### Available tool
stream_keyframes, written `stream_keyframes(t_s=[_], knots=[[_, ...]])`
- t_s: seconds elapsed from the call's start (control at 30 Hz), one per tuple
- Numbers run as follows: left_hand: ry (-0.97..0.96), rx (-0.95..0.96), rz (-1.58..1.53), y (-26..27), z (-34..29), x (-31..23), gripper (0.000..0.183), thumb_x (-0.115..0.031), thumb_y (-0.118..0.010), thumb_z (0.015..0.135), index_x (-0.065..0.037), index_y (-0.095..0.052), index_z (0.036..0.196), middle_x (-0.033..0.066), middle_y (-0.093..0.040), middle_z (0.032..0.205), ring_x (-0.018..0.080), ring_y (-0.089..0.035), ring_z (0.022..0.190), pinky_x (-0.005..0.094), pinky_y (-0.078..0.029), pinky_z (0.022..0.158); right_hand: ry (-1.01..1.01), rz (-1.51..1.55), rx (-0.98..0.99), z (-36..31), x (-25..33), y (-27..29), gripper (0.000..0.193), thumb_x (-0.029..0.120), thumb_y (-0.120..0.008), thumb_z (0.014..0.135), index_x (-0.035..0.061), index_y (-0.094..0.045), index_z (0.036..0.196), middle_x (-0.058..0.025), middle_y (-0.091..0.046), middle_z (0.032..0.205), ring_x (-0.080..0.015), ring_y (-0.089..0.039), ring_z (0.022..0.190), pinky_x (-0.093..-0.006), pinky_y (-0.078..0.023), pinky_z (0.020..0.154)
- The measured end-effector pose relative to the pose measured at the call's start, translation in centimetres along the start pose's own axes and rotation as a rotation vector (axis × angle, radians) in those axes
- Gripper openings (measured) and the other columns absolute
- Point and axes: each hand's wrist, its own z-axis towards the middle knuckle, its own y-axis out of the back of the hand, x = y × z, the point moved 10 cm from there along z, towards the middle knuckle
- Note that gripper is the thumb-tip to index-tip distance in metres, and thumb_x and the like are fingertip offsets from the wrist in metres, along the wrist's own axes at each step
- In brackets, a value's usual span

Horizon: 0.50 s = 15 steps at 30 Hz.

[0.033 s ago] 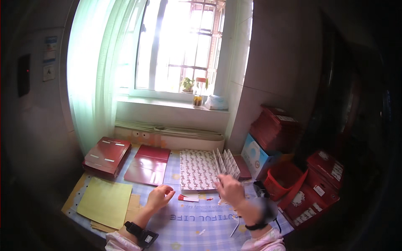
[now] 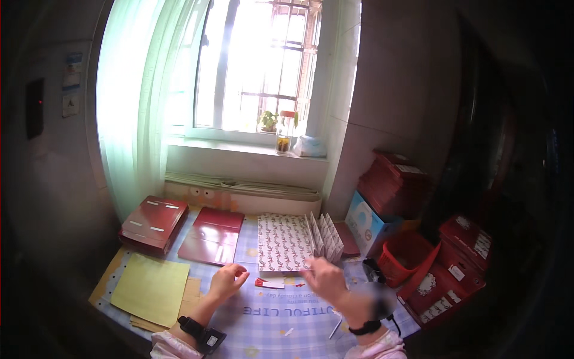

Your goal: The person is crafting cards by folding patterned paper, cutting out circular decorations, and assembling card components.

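My left hand (image 2: pixel 227 282) rests over the checked tablecloth with its fingers loosely curved and apart from the thumb, nothing in them. Close by lies a small red and white strip (image 2: pixel 270 283). My right hand (image 2: pixel 326 278) is at the near right corner of a white sheet with a printed bird-like pattern (image 2: pixel 282 242). Its fingers are bent together, and whatever they may hold is hidden. Along the sheet's right side stand several matching upright pleats (image 2: pixel 326 233). A tiny red scrap (image 2: pixel 300 285) lies just left of the right hand.
Red folders (image 2: pixel 154 224) are stacked at the left, beside a flat glossy red cover (image 2: pixel 212 236). Yellow sheets (image 2: pixel 149 290) lie in front. To the right are a red basket (image 2: pixel 402 263), a blue box (image 2: pixel 368 221) and piled red packages (image 2: pixel 448 281). A thin white stick (image 2: pixel 335 326) lies near me.
My right hand has shifted slightly left and toward me, down to the corner of the patterned sheet. The left hand has stayed where it was.
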Motion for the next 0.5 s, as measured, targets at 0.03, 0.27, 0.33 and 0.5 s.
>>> stream_keyframes(t_s=[0.03, 0.27, 0.33, 0.5], knots=[[0.002, 0.0, 0.006, 0.0, 0.2, 0.4, 0.019, -0.024, -0.06, 0.078, -0.006, -0.063, 0.082, 0.0094, -0.061, 0.077, 0.0215, -0.06, 0.069, 0.0318, -0.047, 0.062, 0.062, 0.108, -0.015, -1.2, 1.9, 0.0, 0.029, 0.036, -0.057, 0.08, 0.0106, -0.059, 0.094, -0.0077, -0.061, 0.075, -0.0242, -0.061, 0.06, -0.0332, -0.049, 0.05], [0.072, 0.047, 0.2, 1.3, 1.3, 3.1, 0.027, -0.027, -0.064, 0.073, -0.006, -0.062, 0.09, 0.0126, -0.059, 0.09, 0.0267, -0.058, 0.085, 0.0356, -0.046, 0.075, 0.072, 0.375, 0.259, -6.6, 5.1, -4.5, 0.024, 0.032, -0.056, 0.082, 0.0121, -0.06, 0.095, -0.0043, -0.061, 0.076, -0.022, -0.061, 0.063, -0.0314, -0.049, 0.052], [0.043, 0.07, 0.289, 2.3, 2.4, 3.2, 0.029, -0.028, -0.065, 0.072, -0.006, -0.062, 0.092, 0.0126, -0.059, 0.092, 0.0278, -0.057, 0.087, 0.0366, -0.045, 0.078, 0.057, 0.425, 0.3, -6.9, 5.1, -5.0, 0.023, 0.031, -0.056, 0.082, 0.0127, -0.06, 0.095, -0.0035, -0.061, 0.076, -0.0218, -0.061, 0.064, -0.0311, -0.048, 0.052], [0.268, 0.295, 0.641, 3.8, 5.5, 6.7, 0.04, -0.037, -0.064, 0.068, -0.006, -0.061, 0.094, 0.0145, -0.06, 0.097, 0.0303, -0.057, 0.092, 0.0384, -0.046, 0.079, 0.051, 0.483, 0.291, -7.4, 5.1, -5.5, 0.02, 0.029, -0.056, 0.082, 0.0132, -0.06, 0.092, -0.0035, -0.06, 0.074, -0.022, -0.06, 0.065, -0.0321, -0.048, 0.053]])
